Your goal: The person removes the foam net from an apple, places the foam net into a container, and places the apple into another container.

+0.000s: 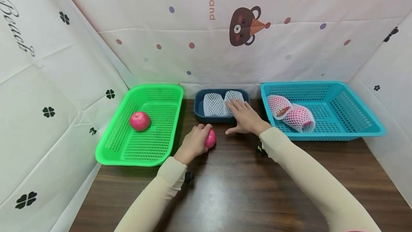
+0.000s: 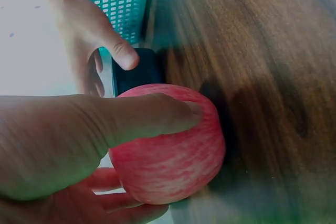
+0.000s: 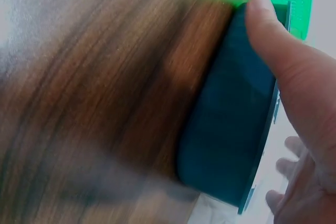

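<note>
The left hand [image 1: 193,141] grips a red apple [image 1: 210,139], its thumb laid across one side and its fingers round the other, at the wooden desk [image 1: 241,185] just in front of a small dark blue tray [image 1: 214,120]; whether the apple touches the desk is hard to tell. The right hand [image 1: 247,118] grasps nothing: its fingers reach out over the right-hand white foam net [image 1: 234,95] in that tray, its thumb spread apart, and contact with the net cannot be made out. A second foam net [image 1: 213,105] lies beside it in the tray. To the left, a bright green plastic basket [image 1: 161,131] contains one bare apple [image 1: 140,121]; to the right, a blue plastic basket [image 1: 338,117] holds two net-sleeved apples [image 1: 300,117], touching each other near its left end.
</note>
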The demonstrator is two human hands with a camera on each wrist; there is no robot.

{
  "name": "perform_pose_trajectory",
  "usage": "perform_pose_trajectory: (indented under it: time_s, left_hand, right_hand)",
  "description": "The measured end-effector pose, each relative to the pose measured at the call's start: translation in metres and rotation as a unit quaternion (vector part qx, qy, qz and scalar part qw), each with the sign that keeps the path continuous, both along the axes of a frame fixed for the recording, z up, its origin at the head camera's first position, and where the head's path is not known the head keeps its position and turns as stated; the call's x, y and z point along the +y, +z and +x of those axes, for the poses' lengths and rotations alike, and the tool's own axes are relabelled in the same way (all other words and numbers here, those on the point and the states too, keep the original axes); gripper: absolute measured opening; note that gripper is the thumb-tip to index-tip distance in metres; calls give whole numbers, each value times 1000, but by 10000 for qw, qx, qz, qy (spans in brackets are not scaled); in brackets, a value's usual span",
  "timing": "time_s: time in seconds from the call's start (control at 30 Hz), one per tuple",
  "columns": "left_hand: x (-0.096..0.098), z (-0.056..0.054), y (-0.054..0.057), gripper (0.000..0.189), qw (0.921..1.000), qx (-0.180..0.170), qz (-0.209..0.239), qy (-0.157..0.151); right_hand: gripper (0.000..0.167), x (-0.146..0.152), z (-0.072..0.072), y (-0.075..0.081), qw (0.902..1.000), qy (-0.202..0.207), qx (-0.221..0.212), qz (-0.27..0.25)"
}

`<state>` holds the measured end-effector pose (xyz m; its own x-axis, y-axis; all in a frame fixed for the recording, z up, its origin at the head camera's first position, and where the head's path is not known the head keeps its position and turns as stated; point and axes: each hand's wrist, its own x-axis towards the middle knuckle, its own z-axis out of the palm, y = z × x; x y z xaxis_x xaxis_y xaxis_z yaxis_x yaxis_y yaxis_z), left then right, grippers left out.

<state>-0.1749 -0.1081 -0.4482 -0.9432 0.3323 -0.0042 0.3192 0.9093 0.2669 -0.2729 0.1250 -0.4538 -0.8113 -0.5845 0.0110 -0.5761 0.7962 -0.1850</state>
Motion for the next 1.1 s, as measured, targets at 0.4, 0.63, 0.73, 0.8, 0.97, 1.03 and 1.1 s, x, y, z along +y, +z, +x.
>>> perform_pose_trajectory:
  time_s: [0.4,0.63,0.73,0.8,0.97,1.03,1.1]
  left_hand:
    - [-4,-13,20,76,9998,11,21,-183]
    - [-18,-18,41,78,9980,-74,575,-232]
    - [-25,-20,48,79,9968,-64,747,-260]
    - [-29,-22,52,79,9957,65,874,-296]
    - [-38,-26,60,79,9904,468,1268,-294]
    - [-42,-28,63,80,9886,533,1392,-228]
    - [-46,-28,67,82,9873,568,1475,-157]
  right_hand:
    - [131,-6,4,-12,9954,686,243,-624]
    - [128,-13,7,-13,9902,994,379,-909]
    - [128,-17,8,-13,9880,1113,456,-968]
    - [127,-20,9,-13,9863,1177,480,-1049]
    - [125,-27,13,-10,9838,1176,578,-1219]
    - [125,-30,14,-9,9834,1136,649,-1257]
    - [125,-33,15,-7,9827,1118,678,-1315]
